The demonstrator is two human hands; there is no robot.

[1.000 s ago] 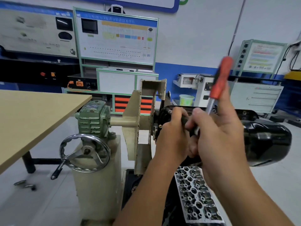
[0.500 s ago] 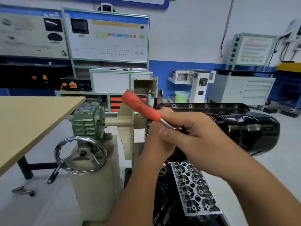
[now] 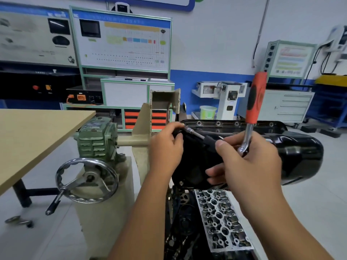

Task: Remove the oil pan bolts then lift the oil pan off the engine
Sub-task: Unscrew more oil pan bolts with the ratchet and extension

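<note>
The oil pan (image 3: 293,156) is showing a glossy black painted finish, catching reflections; the ratchet (image 3: 251,117) is pairing a matt orange-red grip with a polished chrome shaft, and its extension bar (image 3: 195,132) is gleaming as bare metal; the cylinder head (image 3: 222,218), at six o'clock, is looking like rough cast aluminium; the handwheel (image 3: 87,180) is shining as chrome; the gearbox (image 3: 96,140) is wearing chipped green paint; the tabletop (image 3: 28,139) is appearing as smooth matt wood.
</note>
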